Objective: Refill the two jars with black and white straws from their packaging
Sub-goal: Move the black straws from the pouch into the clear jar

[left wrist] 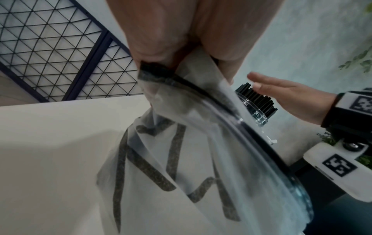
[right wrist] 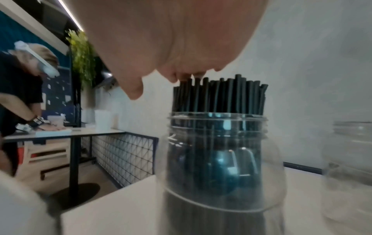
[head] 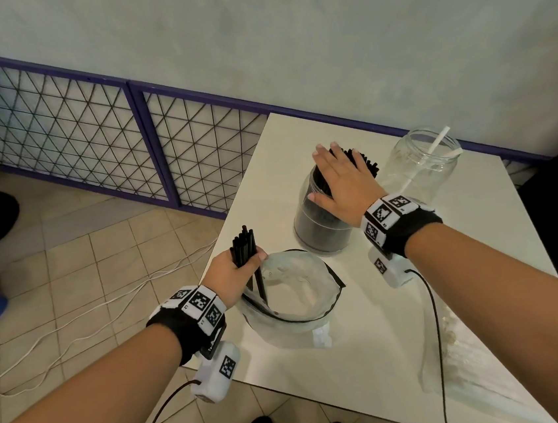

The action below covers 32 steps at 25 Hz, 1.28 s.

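In the head view my left hand grips a bunch of black straws, their lower ends inside the open clear bag on the table's left edge. The left wrist view shows my fingers at the bag's dark rim. My right hand lies flat, fingers straight, on the tops of the black straws that fill the near jar. The same jar stands close under the palm in the right wrist view. A second clear jar behind it holds two white straws.
The white table ends just left of the bag. Another clear packet lies at its front right. A purple mesh fence runs along the wall, with white cables on the tiled floor. Another person leans on a far table.
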Tool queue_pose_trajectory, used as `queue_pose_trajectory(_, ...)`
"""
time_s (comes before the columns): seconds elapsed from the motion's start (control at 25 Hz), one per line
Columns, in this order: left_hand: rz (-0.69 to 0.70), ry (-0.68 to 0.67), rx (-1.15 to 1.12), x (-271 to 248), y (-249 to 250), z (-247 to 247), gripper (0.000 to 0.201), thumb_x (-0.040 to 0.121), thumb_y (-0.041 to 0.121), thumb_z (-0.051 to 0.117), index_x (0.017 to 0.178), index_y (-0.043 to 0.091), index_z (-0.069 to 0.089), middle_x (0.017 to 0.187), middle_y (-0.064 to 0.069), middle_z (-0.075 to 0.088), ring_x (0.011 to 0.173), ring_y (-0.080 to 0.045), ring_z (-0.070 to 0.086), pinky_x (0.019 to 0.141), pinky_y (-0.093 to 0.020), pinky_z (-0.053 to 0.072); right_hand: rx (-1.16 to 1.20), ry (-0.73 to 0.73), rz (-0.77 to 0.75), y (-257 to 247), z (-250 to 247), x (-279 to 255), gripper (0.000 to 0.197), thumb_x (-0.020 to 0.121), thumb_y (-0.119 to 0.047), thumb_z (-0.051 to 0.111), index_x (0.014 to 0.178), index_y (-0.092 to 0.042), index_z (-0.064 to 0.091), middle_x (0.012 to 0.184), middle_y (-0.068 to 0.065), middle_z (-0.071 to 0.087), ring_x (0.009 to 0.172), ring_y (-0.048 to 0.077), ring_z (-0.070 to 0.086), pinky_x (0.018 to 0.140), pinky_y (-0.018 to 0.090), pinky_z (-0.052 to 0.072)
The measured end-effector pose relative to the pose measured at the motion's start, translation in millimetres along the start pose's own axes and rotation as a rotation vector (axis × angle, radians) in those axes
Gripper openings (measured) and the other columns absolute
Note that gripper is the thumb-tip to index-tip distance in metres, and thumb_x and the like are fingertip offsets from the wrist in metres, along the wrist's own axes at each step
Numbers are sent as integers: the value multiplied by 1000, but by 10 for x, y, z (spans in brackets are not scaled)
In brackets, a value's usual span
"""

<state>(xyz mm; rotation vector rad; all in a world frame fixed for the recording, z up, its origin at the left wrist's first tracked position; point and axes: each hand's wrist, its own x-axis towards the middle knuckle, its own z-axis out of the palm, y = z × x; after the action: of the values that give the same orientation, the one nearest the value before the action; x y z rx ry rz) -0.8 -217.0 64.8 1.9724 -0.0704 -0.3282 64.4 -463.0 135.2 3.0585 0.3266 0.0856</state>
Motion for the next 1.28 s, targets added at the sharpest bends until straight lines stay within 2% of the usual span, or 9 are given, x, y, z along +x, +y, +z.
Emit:
queue_pose_trajectory(0.12, 20, -4, -25, 5, -39, -10, 9, 90, 31, 62, 88, 26, 68, 86, 2, 68, 87, -17, 63, 80, -27, 48, 392, 147, -42, -342, -36, -280, 82, 88, -63, 38, 151, -17, 15, 159, 2, 14, 147, 20, 5, 120, 43, 4)
queue_pose_trajectory(0.24, 19, -7, -17, 13, -141, 19, 15, 83, 42, 66, 86, 28, 65, 81, 4, 67, 80, -16, 64, 78, -33, 51, 893, -3, -25, -801, 72, -573, 92, 75, -70, 55, 149, -31, 16, 155, -6, 26, 144, 12, 16, 118, 39, 16)
queue_pose_trajectory(0.32, 6, -12, -21, 21, -210, 72, 25, 78, 36, 69, 98, 23, 64, 90, 3, 68, 89, -20, 66, 84, -38, 54, 1100, -81, 5, -1063, 153, -616, 101, 68, -57, 73, 146, -40, 12, 147, -14, 36, 138, 4, 25, 113, 27, 21)
queue_pose_trajectory(0.44, 47, -41, 5, 12, -251, 168, 42, 80, 5, 69, 119, 15, 58, 94, 10, 63, 93, -12, 64, 77, -18, 52, 1167, -87, 87, -1299, 315, -545, 89, 74, -33, 78, 144, -35, 23, 123, -13, 58, 121, 4, 46, 98, 14, 32)
queue_pose_trajectory(0.56, 125, -70, 177, -29, -304, 134, 69, 75, 25, 78, 135, 22, 43, 116, 9, 55, 107, -10, 54, 87, -18, 40, 1198, 80, 185, -1301, 391, -500, 27, 90, -13, 59, 116, -19, 54, 93, -3, 66, 91, 13, 62, 85, 23, 46)
queue_pose_trajectory(0.64, 136, -79, 211, -68, -361, 43, 75, 73, 24, 80, 135, 28, 37, 124, 11, 44, 112, -10, 49, 94, -20, 37, 1220, 144, 189, -1184, 378, -528, 12, 95, -11, 51, 102, -19, 55, 85, -3, 67, 87, 11, 64, 81, 15, 46)
queue_pose_trajectory(0.84, 395, -76, 511, -142, -415, -61, 34, 85, 9, 59, 106, 35, 55, 127, 11, 42, 103, -12, 51, 91, -29, 44, 1379, 302, 393, -814, 481, -806, 8, 91, -11, 61, 93, -18, 58, 85, -5, 66, 80, 0, 65, 76, 9, 46)
queue_pose_trajectory(1.08, 146, -263, 647, -18, -405, 54, 56, 88, 25, 57, 140, 27, 36, 146, 2, 34, 124, -26, 48, 103, -31, 39, 1372, 47, 516, -783, 881, -1114, 14, 82, -6, 71, 73, -16, 69, 75, 1, 70, 71, 5, 65, 67, 17, 49)
queue_pose_trajectory(1.28, 177, -203, 477, -8, -231, 147, 62, 85, 28, 63, 140, 23, 36, 152, -1, 22, 134, -24, 39, 111, -30, 31, 1328, 84, 448, -563, 592, -984, 9, 86, -18, 68, 86, -11, 72, 90, 3, 72, 87, 7, 65, 77, 13, 46)
